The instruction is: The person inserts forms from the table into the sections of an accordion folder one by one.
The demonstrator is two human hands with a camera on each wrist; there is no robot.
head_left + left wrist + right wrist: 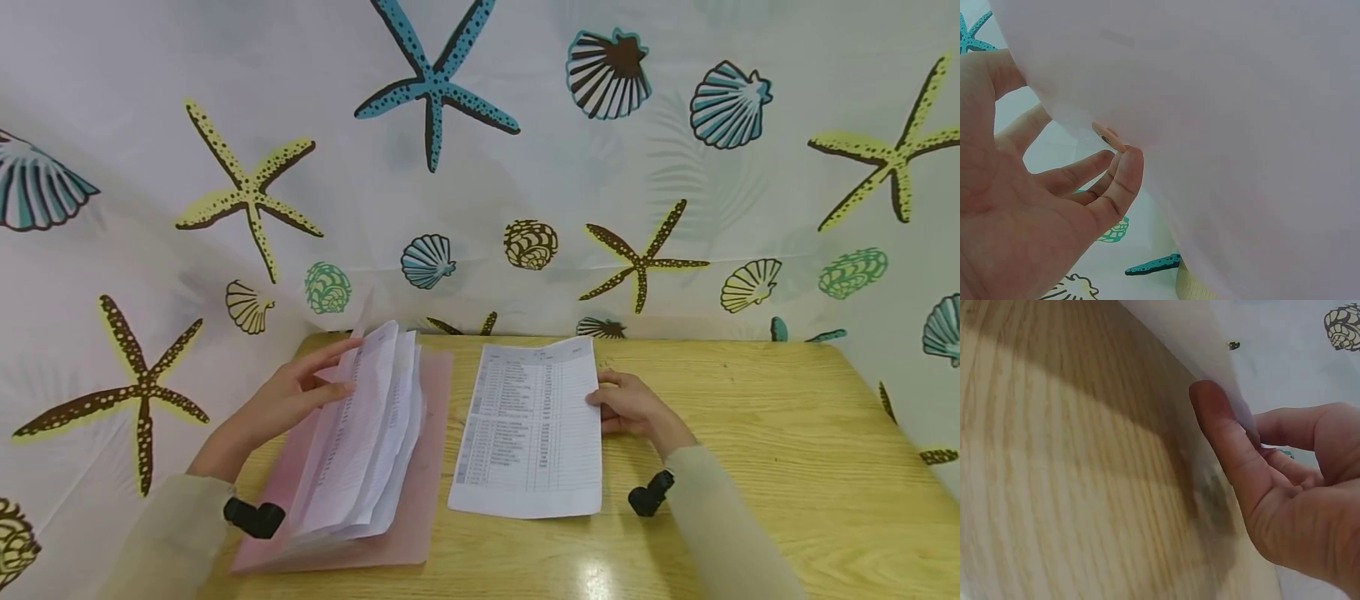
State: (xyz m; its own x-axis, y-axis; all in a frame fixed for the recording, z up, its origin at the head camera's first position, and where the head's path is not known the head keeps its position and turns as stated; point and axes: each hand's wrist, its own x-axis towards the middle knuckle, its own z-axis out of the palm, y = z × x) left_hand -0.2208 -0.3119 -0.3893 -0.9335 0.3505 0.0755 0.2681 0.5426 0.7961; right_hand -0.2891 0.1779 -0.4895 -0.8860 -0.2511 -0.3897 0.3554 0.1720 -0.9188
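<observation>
On the left of the wooden table lies an open pink folder [439, 400] with a stack of printed sheets [375, 417], their edges fanned apart. My left hand [277, 404] grips the raised cover and sheets by their upper left edge. The translucent pink cover [1241, 125] fills much of the left wrist view. To the right of the folder, a single printed sheet [517, 492] bears a table of rows. Its right edge is pinched by my right hand [630, 404], thumb on one face and fingers on the other; the edge is lifted in the right wrist view.
The wooden table [750, 467] extends to the right of the sheet. A white curtain [480, 192] printed with starfish and shells hangs behind it and along both sides. A small black device [651, 493] sits at the right wrist, another [255, 518] at the left.
</observation>
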